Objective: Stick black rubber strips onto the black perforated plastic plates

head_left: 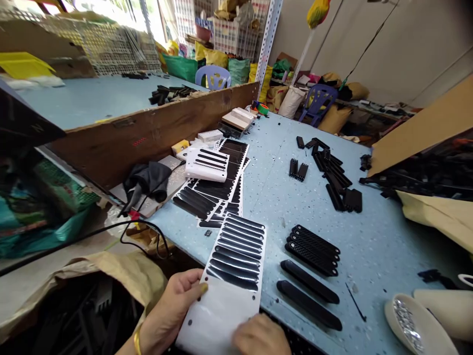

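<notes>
My left hand [175,301] is closed on the left edge of a white sticker sheet [225,308], thumb on top. Long black strip stickers [236,251] fill the sheet's upper part; its lower part is bare white. At the sheet's lower right edge is my right hand [262,336], its fingers blurred and partly cut off by the frame, so I cannot tell what they hold. On the table to the right lie two long black plastic pieces [310,303] with smooth tops. Just beyond them sits a row of several black textured pieces [313,250].
More sticker sheets [207,197] are piled against the wooden divider [148,128]. Black parts [332,170] lie heaped at the right, near a cardboard box [424,128]. A bowl [397,315] of small shiny pieces stands front right. A paper sack [121,268] of black parts sits lower left.
</notes>
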A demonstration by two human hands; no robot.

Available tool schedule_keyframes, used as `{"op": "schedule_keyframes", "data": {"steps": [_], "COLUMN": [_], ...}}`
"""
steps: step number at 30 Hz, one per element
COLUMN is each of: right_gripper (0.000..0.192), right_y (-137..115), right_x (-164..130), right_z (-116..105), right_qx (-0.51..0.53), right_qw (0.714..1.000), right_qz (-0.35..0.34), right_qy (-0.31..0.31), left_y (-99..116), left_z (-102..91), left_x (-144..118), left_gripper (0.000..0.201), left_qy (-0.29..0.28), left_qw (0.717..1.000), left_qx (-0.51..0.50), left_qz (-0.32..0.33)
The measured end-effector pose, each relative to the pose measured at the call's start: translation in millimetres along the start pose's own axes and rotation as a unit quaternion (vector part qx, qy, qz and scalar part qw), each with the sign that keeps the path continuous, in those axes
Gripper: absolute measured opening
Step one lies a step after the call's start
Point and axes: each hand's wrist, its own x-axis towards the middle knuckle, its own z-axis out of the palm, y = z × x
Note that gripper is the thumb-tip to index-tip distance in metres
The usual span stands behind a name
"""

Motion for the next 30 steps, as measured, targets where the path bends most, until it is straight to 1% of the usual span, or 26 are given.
{"op": "schedule_keyframes", "data": {"steps": [1, 2, 5, 7, 10, 14, 17, 20, 22, 23, 25, 27, 29, 30], "right_gripper": [0.019, 0.021, 0.024, 0.023, 0.021, 0.024, 0.026, 0.027, 0.029, 0.029, 0.029, 0.028, 0.027, 0.027], "right_y": [1.7, 3.3, 7.9, 10.7, 13.8, 14.7, 14.0, 15.1, 17.6, 19.3, 23.0, 25.9, 27.2, 27.5], "right_x": [10.3, 22.1, 54.9, 66.3, 68.6, 67.7, 71.2, 73.6, 74.1, 74.4, 77.3, 85.0, 98.3, 106.4], "right_z": [-0.8, -1.9, -1.4, 3.7, 10.5, 6.8, 2.5, 3.7, 6.4, 7.6, 8.2, 3.7, -8.5, -17.7], "right_qx": [0.006, 0.002, -0.036, -0.032, -0.003, 0.042, 0.069, 0.097, 0.129, 0.153, 0.208, 0.271, 0.327, 0.345], "right_qw": [1.0, 1.0, 0.993, 0.988, 0.985, 0.981, 0.969, 0.952, 0.933, 0.919, 0.878, 0.83, 0.793, 0.785], "right_qz": [0.005, 0.018, 0.09, 0.126, 0.146, 0.162, 0.22, 0.283, 0.331, 0.362, 0.43, 0.486, 0.505, 0.499], "right_qy": [0.008, -0.002, -0.062, -0.086, -0.094, -0.097, -0.089, -0.066, -0.051, -0.043, -0.014, 0.035, 0.094, 0.127], "left_y": [0.7, 1.7, 5.0, 5.8, 4.8, 2.2, 1.3, 0.9, 0.0, -0.6, -1.3, -0.3, 4.2, 8.1], "left_z": [4.1, 8.2, 18.1, 22.2, 25.4, 29.0, 32.4, 34.3, 34.4, 34.3, 34.4, 35.2, 37.2, 38.5], "left_x": [1.4, 2.5, 4.9, 6.8, 12.2, 22.1, 26.9, 28.4, 28.3, 27.9, 26.6, 25.4, 26.8, 29.5], "left_gripper": [0.03, 0.032, 0.031, 0.028, 0.024, 0.021, 0.022, 0.022, 0.023, 0.023, 0.027, 0.035, 0.044, 0.05], "left_qy": [-0.003, -0.01, -0.033, -0.033, -0.026, -0.032, -0.058, -0.066, -0.069, -0.072, -0.085, -0.098, -0.093, -0.083], "left_qw": [1.0, 1.0, 0.999, 0.999, 0.998, 0.996, 0.996, 0.996, 0.997, 0.997, 0.996, 0.995, 0.995, 0.996], "left_qx": [-0.002, -0.006, -0.007, 0.008, 0.03, 0.041, 0.042, 0.039, 0.032, 0.024, 0.004, -0.008, 0.004, 0.022], "left_qz": [0.002, 0.003, 0.013, 0.029, 0.051, 0.069, 0.054, 0.036, 0.024, 0.019, 0.014, 0.017, 0.022, 0.026]}}
